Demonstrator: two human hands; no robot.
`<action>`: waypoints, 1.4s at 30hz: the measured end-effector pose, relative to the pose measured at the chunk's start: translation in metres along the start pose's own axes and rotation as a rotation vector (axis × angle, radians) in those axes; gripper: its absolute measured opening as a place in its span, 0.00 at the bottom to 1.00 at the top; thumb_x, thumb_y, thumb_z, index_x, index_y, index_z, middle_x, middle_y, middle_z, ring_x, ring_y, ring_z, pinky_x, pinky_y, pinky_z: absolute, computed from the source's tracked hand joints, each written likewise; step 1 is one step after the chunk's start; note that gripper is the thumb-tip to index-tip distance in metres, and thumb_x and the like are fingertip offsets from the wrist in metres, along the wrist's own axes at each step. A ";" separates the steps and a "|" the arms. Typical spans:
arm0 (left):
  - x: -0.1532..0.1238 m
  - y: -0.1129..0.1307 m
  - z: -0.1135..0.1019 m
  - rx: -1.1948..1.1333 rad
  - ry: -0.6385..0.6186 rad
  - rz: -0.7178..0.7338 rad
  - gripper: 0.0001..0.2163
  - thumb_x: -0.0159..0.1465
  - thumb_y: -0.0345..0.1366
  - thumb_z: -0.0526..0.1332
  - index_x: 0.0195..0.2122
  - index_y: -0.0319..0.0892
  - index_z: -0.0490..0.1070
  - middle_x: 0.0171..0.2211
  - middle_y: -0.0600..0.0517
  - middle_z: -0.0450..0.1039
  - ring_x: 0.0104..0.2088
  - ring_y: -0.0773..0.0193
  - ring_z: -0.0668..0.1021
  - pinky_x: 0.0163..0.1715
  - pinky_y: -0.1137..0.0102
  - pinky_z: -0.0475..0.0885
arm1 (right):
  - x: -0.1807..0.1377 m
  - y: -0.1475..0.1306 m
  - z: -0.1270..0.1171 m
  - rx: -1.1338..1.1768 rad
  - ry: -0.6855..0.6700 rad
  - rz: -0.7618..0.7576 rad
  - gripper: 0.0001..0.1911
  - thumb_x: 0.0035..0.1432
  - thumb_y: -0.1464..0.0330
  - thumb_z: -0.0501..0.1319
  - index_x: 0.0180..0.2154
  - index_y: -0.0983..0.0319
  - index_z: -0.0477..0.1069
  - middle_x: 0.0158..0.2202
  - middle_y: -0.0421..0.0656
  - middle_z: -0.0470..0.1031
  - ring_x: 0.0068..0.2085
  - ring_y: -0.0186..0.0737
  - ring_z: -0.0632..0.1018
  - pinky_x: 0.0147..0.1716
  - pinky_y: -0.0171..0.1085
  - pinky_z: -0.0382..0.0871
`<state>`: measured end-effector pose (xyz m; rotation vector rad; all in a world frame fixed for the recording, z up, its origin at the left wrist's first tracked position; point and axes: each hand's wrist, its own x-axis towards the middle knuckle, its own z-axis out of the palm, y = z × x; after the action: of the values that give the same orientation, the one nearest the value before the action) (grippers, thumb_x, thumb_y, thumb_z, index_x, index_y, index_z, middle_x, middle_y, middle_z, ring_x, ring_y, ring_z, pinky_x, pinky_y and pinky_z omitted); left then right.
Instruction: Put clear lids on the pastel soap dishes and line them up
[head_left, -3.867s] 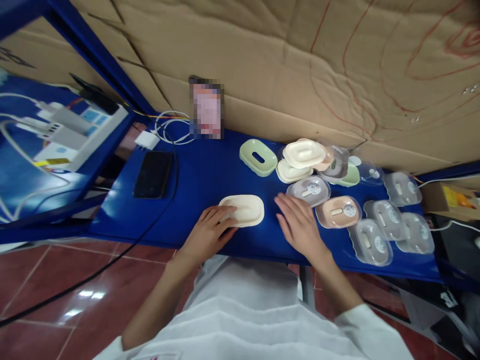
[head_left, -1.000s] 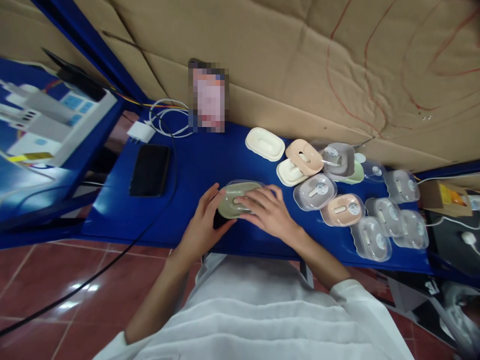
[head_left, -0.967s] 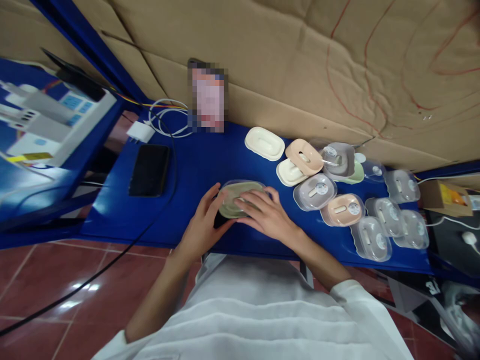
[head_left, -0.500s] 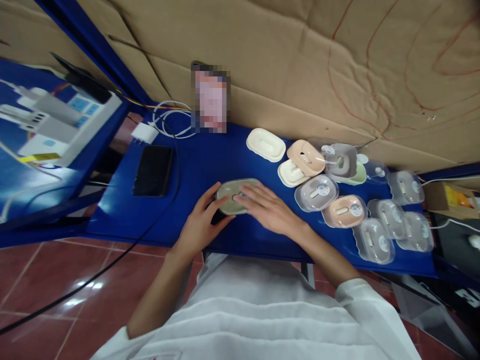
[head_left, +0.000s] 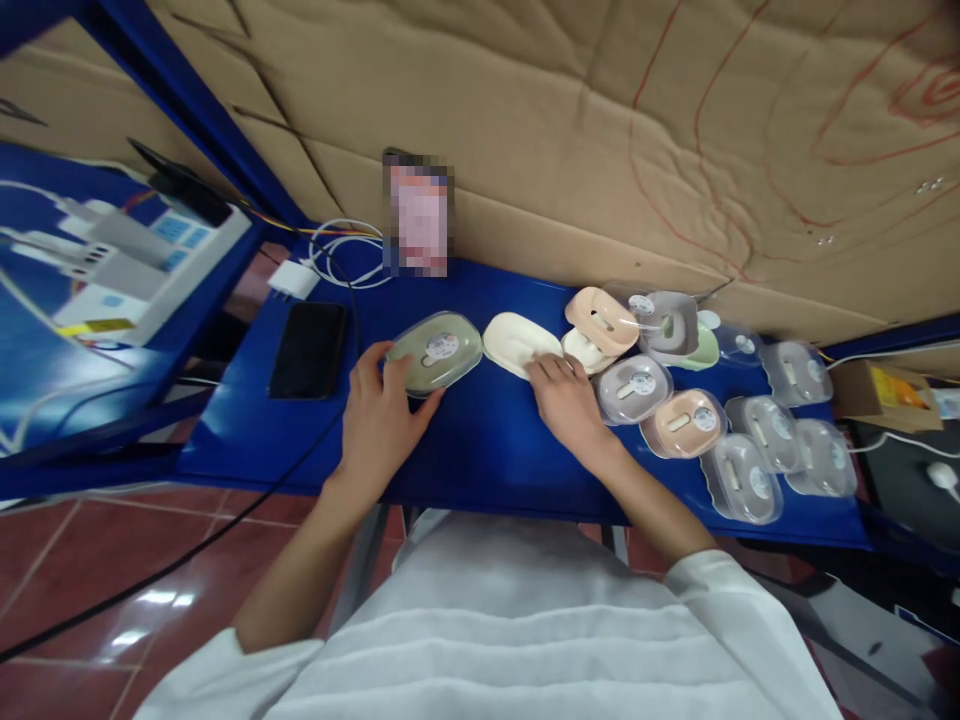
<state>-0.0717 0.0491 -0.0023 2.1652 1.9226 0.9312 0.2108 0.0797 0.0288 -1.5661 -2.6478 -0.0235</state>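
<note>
A green soap box with a clear lid and round sticker lies on the blue table, left of centre. My left hand grips its near left edge, thumb on the right, fingers on the lid. My right hand rests on a cream tray just right of the green box, fingers curled onto its near right edge. Beyond it sit a peach tray on another cream piece, and a grey box.
Several lidded boxes, grey, peach and clear, crowd the table's right half. A black phone, a white charger with coiled cable and a blurred upright card stand at the left and back. Cardboard lines the wall.
The lidded green box has moved left and away from the table's middle in my left hand. My right hand left it and went to the cream tray.
</note>
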 end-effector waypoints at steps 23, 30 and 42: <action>-0.039 0.026 0.007 -0.235 -0.322 0.338 0.25 0.74 0.36 0.63 0.72 0.51 0.64 0.73 0.39 0.61 0.71 0.45 0.71 0.65 0.49 0.77 | -0.011 0.055 -0.043 -0.033 0.094 0.218 0.22 0.74 0.71 0.57 0.64 0.61 0.74 0.54 0.54 0.82 0.54 0.55 0.79 0.59 0.53 0.63; -0.036 0.013 0.012 -0.266 -0.219 0.282 0.41 0.69 0.35 0.69 0.78 0.55 0.49 0.78 0.35 0.49 0.74 0.37 0.66 0.66 0.44 0.74 | -0.062 -0.015 -0.025 0.151 0.104 -0.167 0.18 0.75 0.74 0.56 0.60 0.58 0.77 0.57 0.47 0.82 0.59 0.47 0.78 0.65 0.50 0.62; -0.033 0.013 0.013 -0.200 -0.213 0.336 0.29 0.73 0.41 0.66 0.74 0.51 0.62 0.75 0.38 0.60 0.73 0.42 0.69 0.68 0.45 0.71 | -0.049 -0.019 0.002 0.132 0.075 -0.335 0.19 0.76 0.73 0.57 0.63 0.59 0.74 0.60 0.48 0.80 0.63 0.47 0.75 0.64 0.49 0.67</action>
<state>-0.0541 0.0200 -0.0192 2.3938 1.3375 0.8520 0.2173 0.0280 0.0239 -1.0504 -2.7544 0.0723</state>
